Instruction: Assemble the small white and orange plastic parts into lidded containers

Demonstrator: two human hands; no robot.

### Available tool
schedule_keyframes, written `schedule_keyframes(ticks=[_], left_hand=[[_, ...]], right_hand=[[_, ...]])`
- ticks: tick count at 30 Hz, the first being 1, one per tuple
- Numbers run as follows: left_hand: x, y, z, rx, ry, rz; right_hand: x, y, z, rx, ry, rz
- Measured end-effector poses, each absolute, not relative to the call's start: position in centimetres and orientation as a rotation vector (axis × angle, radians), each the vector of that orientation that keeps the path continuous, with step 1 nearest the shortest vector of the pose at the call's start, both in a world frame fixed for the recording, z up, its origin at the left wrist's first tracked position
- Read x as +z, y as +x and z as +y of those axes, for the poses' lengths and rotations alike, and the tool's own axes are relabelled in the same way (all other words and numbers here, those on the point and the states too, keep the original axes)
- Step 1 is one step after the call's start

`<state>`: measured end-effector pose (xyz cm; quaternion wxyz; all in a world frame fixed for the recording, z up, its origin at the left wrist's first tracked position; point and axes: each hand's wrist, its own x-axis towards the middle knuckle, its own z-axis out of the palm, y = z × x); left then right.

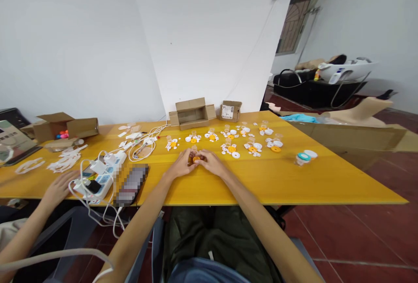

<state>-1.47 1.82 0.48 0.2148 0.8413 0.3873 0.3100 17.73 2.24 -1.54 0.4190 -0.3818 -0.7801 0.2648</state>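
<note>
Two-handed hold on a small part, seen from the wearer's head. The orange piece (196, 160) was raised between the hands, just above the near half of the tabletop (300, 187), ahead of the wearer's lap. The left hand (183, 164) and the right hand (209, 162) met fingertip to fingertip around it, and the grip of each appeared closed on the piece from its own side; the exact pad contacts were hidden by the curled fingers. Its look suggested moulded plastic: light, stiff and smooth, unlikely to dent but apt to slip if pinched on a curved edge. Opposed thumb and forefinger at the rim seemed the surest hold, with little force needed, since a hard squeeze could have made it shoot out sideways. Beyond the hands, similar orange discs (231, 149) lay in clusters with white discs (235, 155) and clear cups (228, 142). The cups, apparently thin-walled, looked the more likely to crack or tip and were best taken low around the wall; the flat discs, offering little edge above the wood, called for a fingernail beneath the rim.
</note>
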Motion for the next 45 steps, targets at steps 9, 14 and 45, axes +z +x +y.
schedule_keyframes(ticks=[9, 14, 45], left_hand=[[0.96, -1.24, 1.55, 0.825, 2.375, 1.089], [1.13, -1.18, 1.42, 0.840, 2.389, 1.071], [0.15, -1.40, 2.15, 0.848, 2.471, 1.137]], right_hand=[[-1.41, 17.64, 2.08, 0.630, -0.970, -1.967], [-1.36, 17.67, 1.89, 0.601, -0.983, -1.987], [-1.78, 17.33, 2.09, 0.526, -1.056, -1.954]])
